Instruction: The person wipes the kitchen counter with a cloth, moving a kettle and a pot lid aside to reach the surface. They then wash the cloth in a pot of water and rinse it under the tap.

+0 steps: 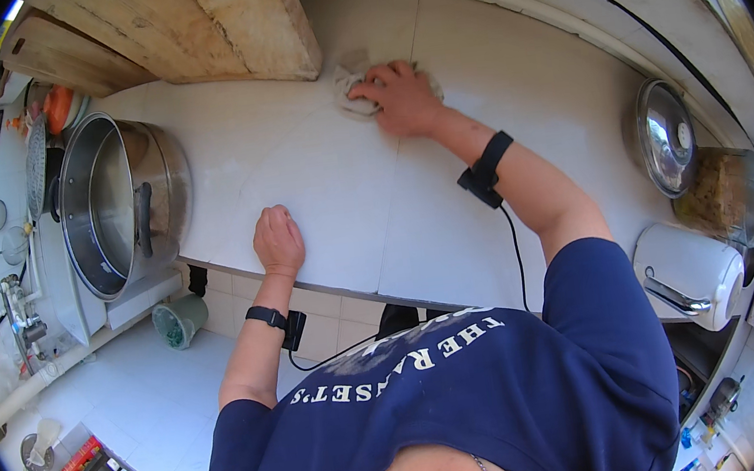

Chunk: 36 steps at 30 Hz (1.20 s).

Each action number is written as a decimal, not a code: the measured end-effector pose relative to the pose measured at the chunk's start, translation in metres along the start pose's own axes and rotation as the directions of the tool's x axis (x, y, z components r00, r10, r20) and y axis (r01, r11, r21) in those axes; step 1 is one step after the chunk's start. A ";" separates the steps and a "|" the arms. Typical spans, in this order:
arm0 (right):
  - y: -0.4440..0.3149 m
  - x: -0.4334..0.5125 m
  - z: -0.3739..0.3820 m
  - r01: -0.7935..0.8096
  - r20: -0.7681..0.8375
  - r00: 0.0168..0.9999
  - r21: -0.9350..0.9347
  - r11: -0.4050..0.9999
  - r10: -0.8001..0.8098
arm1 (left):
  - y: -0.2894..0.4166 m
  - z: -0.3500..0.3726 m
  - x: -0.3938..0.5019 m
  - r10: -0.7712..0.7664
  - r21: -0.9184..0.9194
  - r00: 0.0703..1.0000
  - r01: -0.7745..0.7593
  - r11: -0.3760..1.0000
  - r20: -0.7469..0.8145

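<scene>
My right hand [405, 101] presses a crumpled, pale cloth [353, 90] onto the white tiled countertop [310, 152], toward its back part. Part of the cloth is hidden under the palm and fingers. Close to the counter's front edge, my left hand [279, 242] rests on the surface with its fingers curled in, and nothing shows in it. Each wrist wears a black strap with a small device and a cable.
At left stands a large steel pot [162, 184]. Thick wooden boards [237, 19] lean at the back left. A glass lid [667, 136], a food-filled jar [722, 197] and a white electric kettle [689, 275] line the right end. A green bin [181, 322] sits on the floor.
</scene>
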State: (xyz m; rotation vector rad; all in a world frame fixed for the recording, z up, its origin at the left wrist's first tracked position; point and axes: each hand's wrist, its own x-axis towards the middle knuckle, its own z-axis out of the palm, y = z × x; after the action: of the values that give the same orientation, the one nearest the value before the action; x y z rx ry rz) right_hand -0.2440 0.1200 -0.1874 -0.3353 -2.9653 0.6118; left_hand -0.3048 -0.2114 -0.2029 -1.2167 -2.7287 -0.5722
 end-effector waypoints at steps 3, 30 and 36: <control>-0.025 -0.042 0.006 0.110 -0.047 0.993 0.095 0.989 -0.106 | 0.001 -0.001 -0.001 -0.020 0.013 1.000 0.020 1.000 0.009; 0.017 -0.020 -0.003 0.162 -0.209 0.968 0.107 0.981 -0.138 | 0.001 -0.001 -0.003 -0.040 0.072 0.999 0.038 0.997 0.029; 0.071 0.042 -0.030 -0.476 -0.476 0.791 -0.081 0.876 0.385 | 0.003 -0.002 -0.002 -0.060 0.020 0.998 0.059 0.998 0.034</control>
State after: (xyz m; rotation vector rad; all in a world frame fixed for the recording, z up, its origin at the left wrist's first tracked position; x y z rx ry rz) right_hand -0.2665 0.2050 -0.1860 -1.0462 -2.4983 0.2183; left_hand -0.3010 -0.2118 -0.2001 -1.1554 -2.8011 -0.5345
